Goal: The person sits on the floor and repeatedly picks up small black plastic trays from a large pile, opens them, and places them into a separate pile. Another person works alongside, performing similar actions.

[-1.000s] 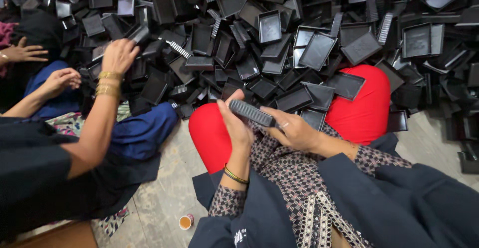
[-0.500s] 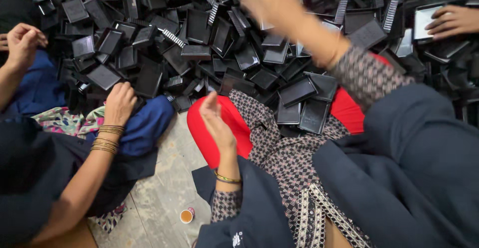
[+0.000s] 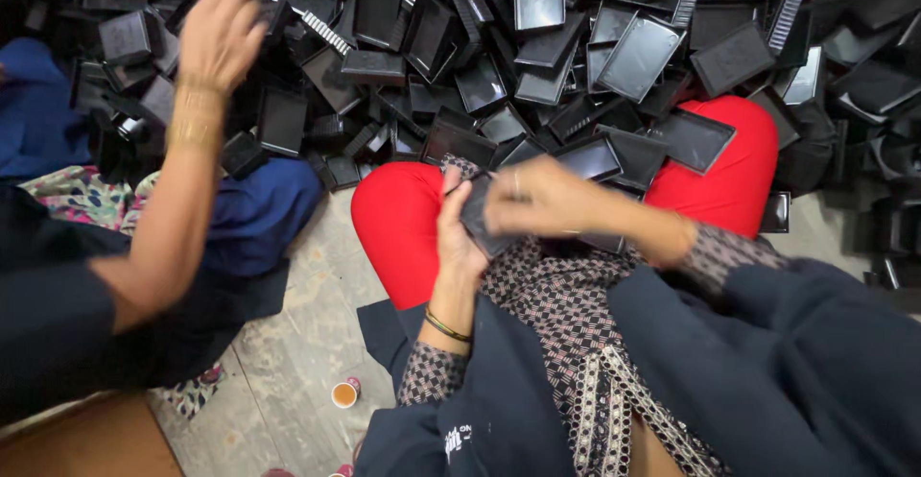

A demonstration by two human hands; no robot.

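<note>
I grip a small black tray (image 3: pixel 477 216) in my left hand (image 3: pixel 459 237), just above my red-clad lap (image 3: pixel 403 232), while my right hand (image 3: pixel 537 199) closes over its top edge. The heap of black trays (image 3: pixel 576 55) lies just beyond my knees. A co-worker's hand (image 3: pixel 219 35) reaches into the heap's left side.

A heap of black plastic trays (image 3: pixel 537 55) fills the space beyond the grip and spreads to both sides of it — some lie open side up, others tilted or stacked on edge. Red-clad knees (image 3: pixel 403 223) sit just beneath the grip. Well to its left, a co-worker's arm (image 3: pixel 182 179) with gold bangles (image 3: pixel 195 117) reaches into the heap. Below and left of the grip, a small cup (image 3: pixel 344 393) stands on the grey floor (image 3: pixel 288 343) — beside blue cloth (image 3: pixel 254 218).
</note>
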